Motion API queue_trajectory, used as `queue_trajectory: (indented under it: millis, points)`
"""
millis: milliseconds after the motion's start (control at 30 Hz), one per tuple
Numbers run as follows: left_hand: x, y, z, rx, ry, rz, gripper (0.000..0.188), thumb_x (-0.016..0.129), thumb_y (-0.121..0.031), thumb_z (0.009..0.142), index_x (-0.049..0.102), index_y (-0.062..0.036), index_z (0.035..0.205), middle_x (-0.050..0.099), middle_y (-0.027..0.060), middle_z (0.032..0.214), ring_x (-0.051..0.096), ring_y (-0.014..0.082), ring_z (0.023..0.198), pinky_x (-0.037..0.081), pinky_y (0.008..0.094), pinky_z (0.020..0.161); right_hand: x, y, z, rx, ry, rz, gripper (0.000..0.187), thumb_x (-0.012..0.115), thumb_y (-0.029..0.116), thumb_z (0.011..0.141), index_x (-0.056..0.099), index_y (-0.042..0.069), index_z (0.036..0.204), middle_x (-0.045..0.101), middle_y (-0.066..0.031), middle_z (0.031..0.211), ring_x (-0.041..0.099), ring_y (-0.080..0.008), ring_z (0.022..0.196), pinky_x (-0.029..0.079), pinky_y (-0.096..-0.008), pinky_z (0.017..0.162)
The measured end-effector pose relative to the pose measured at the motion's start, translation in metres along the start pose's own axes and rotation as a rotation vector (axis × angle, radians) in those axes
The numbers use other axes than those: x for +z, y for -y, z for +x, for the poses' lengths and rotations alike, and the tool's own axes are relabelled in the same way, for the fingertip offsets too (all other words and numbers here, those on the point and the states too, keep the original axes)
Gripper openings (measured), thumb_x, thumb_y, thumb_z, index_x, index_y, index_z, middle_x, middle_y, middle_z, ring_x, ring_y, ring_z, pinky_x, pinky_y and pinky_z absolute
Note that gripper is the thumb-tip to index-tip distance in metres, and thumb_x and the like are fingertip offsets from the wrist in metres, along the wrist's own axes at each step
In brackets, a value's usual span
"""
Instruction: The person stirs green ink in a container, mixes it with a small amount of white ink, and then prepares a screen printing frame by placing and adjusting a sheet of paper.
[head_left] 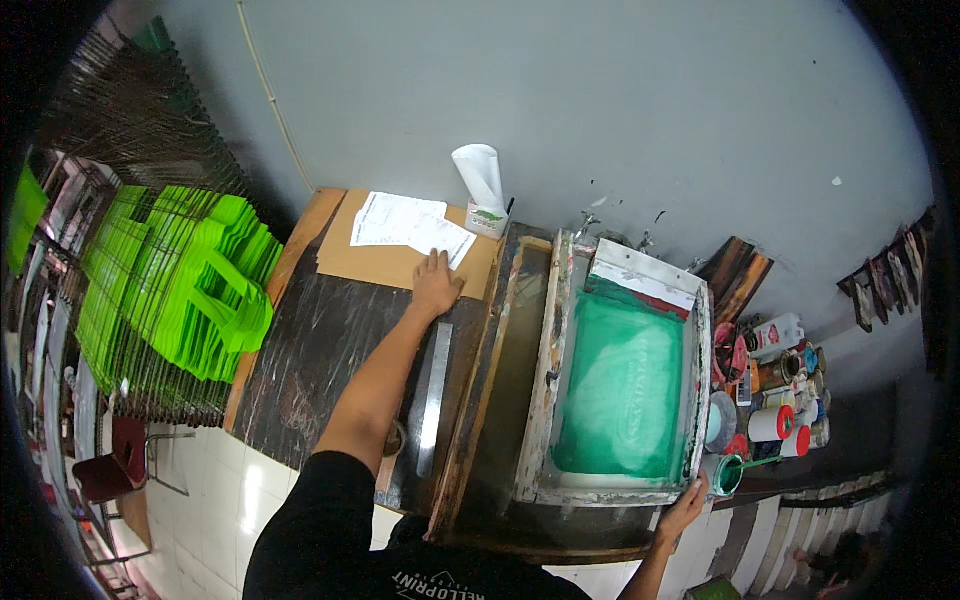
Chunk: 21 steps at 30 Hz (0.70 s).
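My left hand (437, 285) lies with its fingers stretched out at the lower edge of some white paper sheets (400, 222). The sheets rest on a brown cardboard sheet (375, 264) on the dark worktable (300, 370). At the near right corner of a screen printing frame (546, 400), my right hand (684, 512) grips the wooden edge; some of its fingertips are hidden. Green ink (625, 390) covers most of the mesh inside the frame. A squeegee (645, 275) with a pale handle and dark red blade lies across the far end of the mesh.
A metal ruler (434, 400) lies beside my left forearm. Green bags (205, 280) fill a wire rack at left. Right of the frame stand an open ink jar (724, 474) with a green stick and several containers (770, 424). A white cup (487, 218) stands by the wall.
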<state>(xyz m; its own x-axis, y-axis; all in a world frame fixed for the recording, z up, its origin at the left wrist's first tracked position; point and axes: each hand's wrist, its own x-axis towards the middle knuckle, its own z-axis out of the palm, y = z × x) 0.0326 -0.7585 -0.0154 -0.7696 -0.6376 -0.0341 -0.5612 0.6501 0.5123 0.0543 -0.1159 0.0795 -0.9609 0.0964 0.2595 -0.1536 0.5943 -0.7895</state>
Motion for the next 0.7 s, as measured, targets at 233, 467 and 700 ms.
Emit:
queue_trajectory:
  millis: [233,467,700]
  points:
    - [0.024,0.011,0.019,0.024,-0.027,0.315,0.075,0.057,-0.048,0.097,0.037,-0.0020,0.153,0.035,0.0212,0.160,0.025,0.0405,0.150,0.015,0.0597,0.121,0.002,-0.018,-0.002,-0.088,-0.050,-0.088,0.042,0.044,0.028,0.110,0.057,-0.006,0.132,0.062,-0.0158,0.125,0.056,-0.0245,0.114,0.041,-0.0372,0.104]
    - [0.014,0.010,0.017,0.220,-0.055,0.497,0.026,0.062,-0.025,0.093,0.069,-0.0061,0.109,0.069,0.0090,0.110,0.058,0.0284,0.116,0.040,0.0438,0.101,0.000,-0.013,0.000,-0.034,-0.020,-0.061,0.043,0.046,0.030,0.110,0.058,-0.005,0.131,0.063,-0.0168,0.124,0.057,-0.0258,0.114,0.041,-0.0377,0.104]
    - [-0.015,0.015,-0.004,0.075,-0.345,-0.070,0.022,0.057,-0.018,0.098,0.066,0.0010,0.107,0.069,0.0233,0.096,0.069,0.0364,0.081,0.053,0.0502,0.075,-0.001,-0.012,0.002,-0.046,-0.021,-0.041,0.041,0.046,0.027,0.109,0.058,-0.007,0.130,0.063,-0.0193,0.123,0.058,-0.0292,0.113,0.042,-0.0398,0.104]
